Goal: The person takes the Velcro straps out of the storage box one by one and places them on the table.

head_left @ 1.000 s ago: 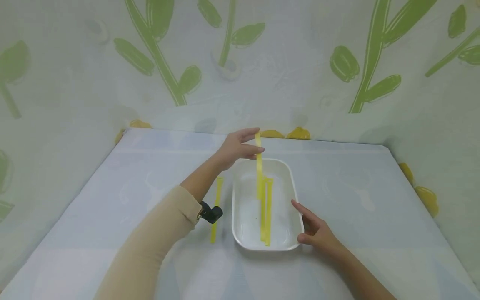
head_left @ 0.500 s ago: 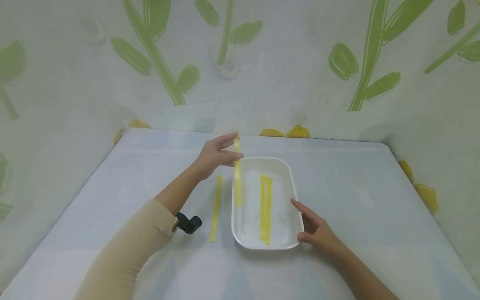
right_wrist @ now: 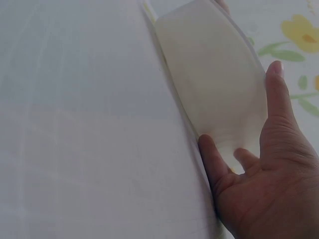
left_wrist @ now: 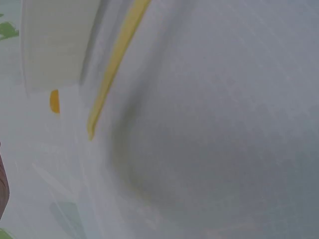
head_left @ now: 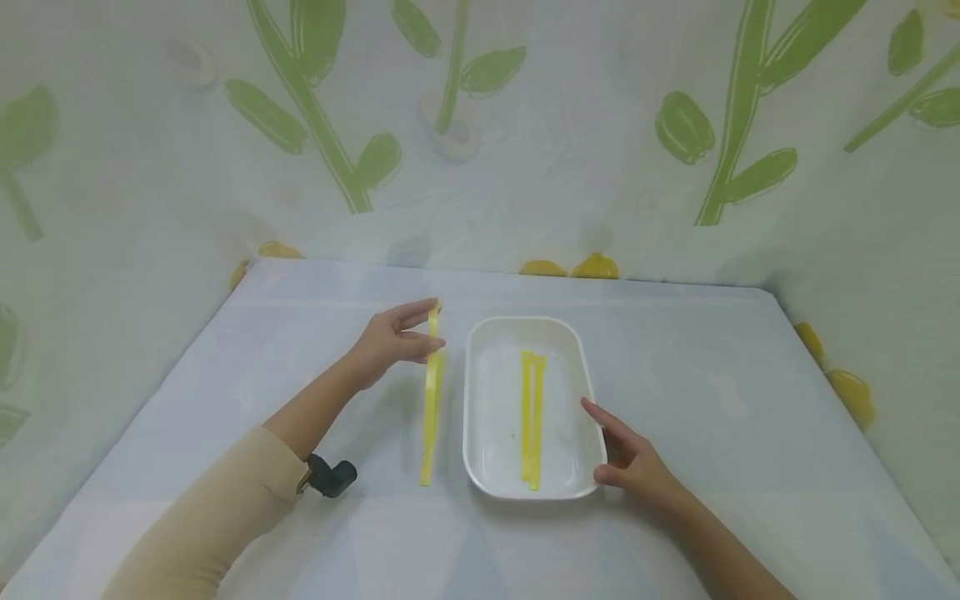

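Note:
My left hand point(head_left: 392, 342) pinches a thin yellow strap point(head_left: 433, 329) near its top end, left of the white tray point(head_left: 487, 467). The strap hangs down and overlaps a second yellow strap point(head_left: 425, 476) that lies on the table. Inside the tray, two more yellow straps point(head_left: 536, 417) lie side by side, each wider at the far end. My right hand point(head_left: 637, 469) rests at the tray's right side, fingertips at the rim and thumb by the near corner. In the right wrist view its fingers touch the tray's outer wall point(right_wrist: 214, 74).
A pale patterned cloth covers the table point(head_left: 712, 375). Behind it rises a backdrop point(head_left: 555, 150) printed with green stems and leaves. A small black device point(head_left: 332, 477) sits on my left wrist by the beige sleeve point(head_left: 217, 508).
My left hand has moved left and toward me with the strap, from over the tray to over the strap on the table. The right hand and the tray have stayed put.

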Motion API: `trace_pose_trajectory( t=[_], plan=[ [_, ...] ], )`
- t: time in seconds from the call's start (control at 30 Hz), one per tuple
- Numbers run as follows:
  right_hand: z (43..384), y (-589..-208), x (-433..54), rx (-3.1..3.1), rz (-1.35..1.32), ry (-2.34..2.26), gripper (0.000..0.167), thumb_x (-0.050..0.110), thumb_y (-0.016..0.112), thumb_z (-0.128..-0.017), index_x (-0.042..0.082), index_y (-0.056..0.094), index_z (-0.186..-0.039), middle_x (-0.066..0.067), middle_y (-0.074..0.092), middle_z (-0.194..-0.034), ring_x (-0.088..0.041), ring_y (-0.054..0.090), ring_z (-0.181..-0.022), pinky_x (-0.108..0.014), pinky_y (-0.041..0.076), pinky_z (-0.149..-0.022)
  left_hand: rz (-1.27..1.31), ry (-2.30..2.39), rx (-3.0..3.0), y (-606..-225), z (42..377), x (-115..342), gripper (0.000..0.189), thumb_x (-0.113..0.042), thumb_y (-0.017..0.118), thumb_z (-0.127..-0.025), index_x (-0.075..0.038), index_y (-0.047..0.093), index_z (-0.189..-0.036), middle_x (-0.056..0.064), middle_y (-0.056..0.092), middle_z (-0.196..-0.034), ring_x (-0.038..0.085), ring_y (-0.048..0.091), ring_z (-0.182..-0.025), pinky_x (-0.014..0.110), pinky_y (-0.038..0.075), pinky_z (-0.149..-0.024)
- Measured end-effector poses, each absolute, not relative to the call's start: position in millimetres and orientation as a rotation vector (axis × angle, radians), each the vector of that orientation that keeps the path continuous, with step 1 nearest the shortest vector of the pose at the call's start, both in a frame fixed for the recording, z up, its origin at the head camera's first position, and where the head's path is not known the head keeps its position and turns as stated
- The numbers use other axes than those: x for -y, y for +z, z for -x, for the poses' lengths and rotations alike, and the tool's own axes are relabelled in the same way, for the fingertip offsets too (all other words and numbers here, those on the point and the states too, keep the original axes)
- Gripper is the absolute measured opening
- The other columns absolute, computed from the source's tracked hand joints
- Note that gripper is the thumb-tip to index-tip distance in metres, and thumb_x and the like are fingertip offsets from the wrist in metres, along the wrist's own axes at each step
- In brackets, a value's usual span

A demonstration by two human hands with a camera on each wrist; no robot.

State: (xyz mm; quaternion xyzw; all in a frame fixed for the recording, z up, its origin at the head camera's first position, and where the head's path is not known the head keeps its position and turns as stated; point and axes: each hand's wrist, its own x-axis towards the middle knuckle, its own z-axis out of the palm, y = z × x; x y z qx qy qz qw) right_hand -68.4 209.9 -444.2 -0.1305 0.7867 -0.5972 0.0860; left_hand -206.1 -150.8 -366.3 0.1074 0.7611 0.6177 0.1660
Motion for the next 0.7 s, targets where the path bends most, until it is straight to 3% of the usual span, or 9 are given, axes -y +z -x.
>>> trace_pose_trajectory(
  t=[0.13,0.23,0.47,0.7],
  plan=[
    [68,-445,-210,-2.364,0.39,-1.771,0.079,0.02,0.074,-0.081,0.017,0.033,-0.148,-0.02,0.023,-0.154,-0.046,0.038,-0.128,-0.028,0.055,-0.078,-0.309,1.719,-2.159,-378,201,164,0.071,-0.017,0.074,-0.082,-0.015,0.039,-0.145,0.011,0.034,-0.151,0.017,0.066,-0.1,0.034,0.055,-0.081],
    [68,-445,-210,-2.373,0.401,-1.766,0.079,0.018,0.074,-0.081,0.016,0.032,-0.148,-0.021,0.024,-0.153,-0.042,0.042,-0.126,-0.027,0.055,-0.077,-0.307,1.701,-2.167,-385,197,171,0.072,-0.018,0.074,-0.082,-0.013,0.038,-0.145,0.014,0.033,-0.151,0.015,0.066,-0.099,0.033,0.055,-0.08],
    [69,-447,-213,-2.344,0.453,-1.796,0.078,0.015,0.074,-0.081,0.016,0.033,-0.148,-0.022,0.023,-0.153,-0.008,0.048,-0.125,-0.028,0.055,-0.078,-0.261,1.658,-2.196,-406,195,180,0.07,-0.012,0.072,-0.083,-0.01,0.038,-0.145,0.018,0.036,-0.148,0.015,0.066,-0.097,0.03,0.056,-0.078],
    [69,-446,-212,-2.352,0.47,-1.793,0.077,0.017,0.074,-0.082,0.015,0.033,-0.148,-0.024,0.024,-0.152,-0.014,0.051,-0.125,-0.028,0.055,-0.077,-0.21,1.598,-2.232,-421,194,184,0.069,-0.008,0.072,-0.082,-0.006,0.04,-0.143,0.022,0.043,-0.142,0.016,0.065,-0.098,0.028,0.055,-0.078]
  ],
)
